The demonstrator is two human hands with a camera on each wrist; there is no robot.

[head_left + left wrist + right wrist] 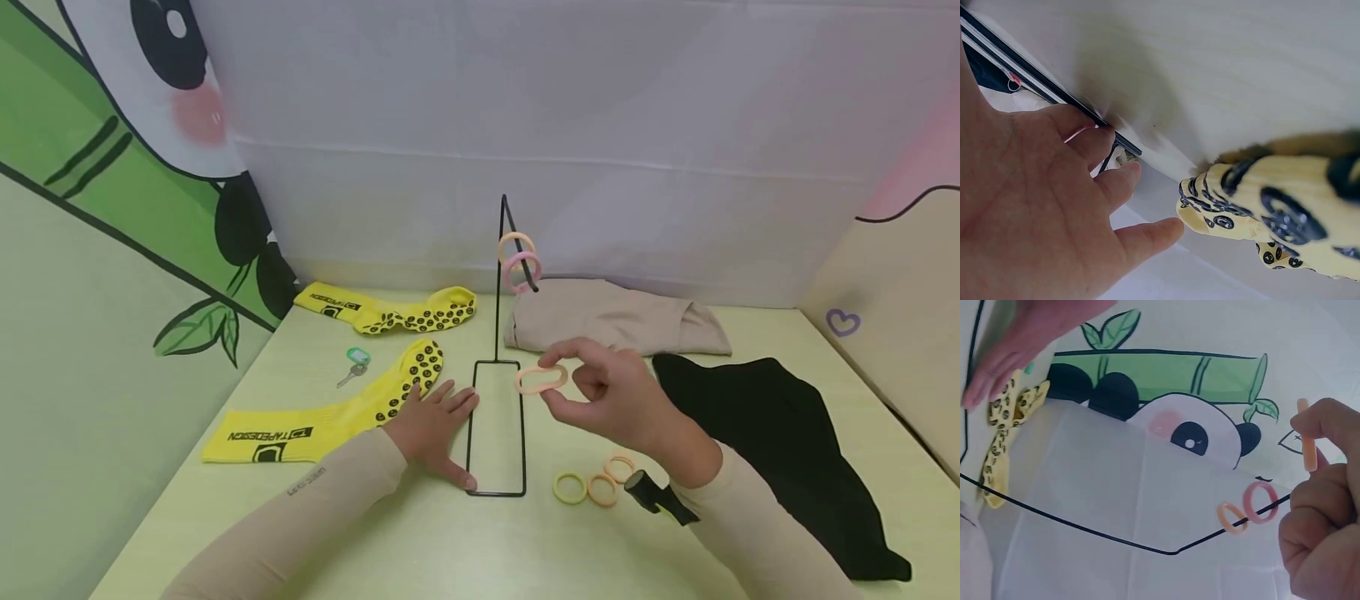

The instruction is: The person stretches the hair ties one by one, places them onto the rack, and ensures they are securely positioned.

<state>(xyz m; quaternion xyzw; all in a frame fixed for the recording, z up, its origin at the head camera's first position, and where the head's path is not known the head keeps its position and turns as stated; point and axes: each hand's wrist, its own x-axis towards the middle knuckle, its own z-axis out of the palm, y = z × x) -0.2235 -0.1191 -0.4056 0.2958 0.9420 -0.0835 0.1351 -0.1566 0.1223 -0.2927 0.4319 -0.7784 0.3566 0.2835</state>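
Note:
My right hand pinches a pale orange ring between thumb and forefinger, held above the table in front of a black wire stand. In the right wrist view the same ring is seen nearly edge-on. On the stand's upper arm hang an orange ring and a pink ring. My left hand rests with spread fingers at the left side of the stand's rectangular base, thumb by its near corner. In the left wrist view the fingertips are near the black wire.
A yellow-green ring and two orange rings lie right of the base. Yellow patterned socks and a key with a green tag lie left. A folded beige cloth is behind; a black cloth lies right.

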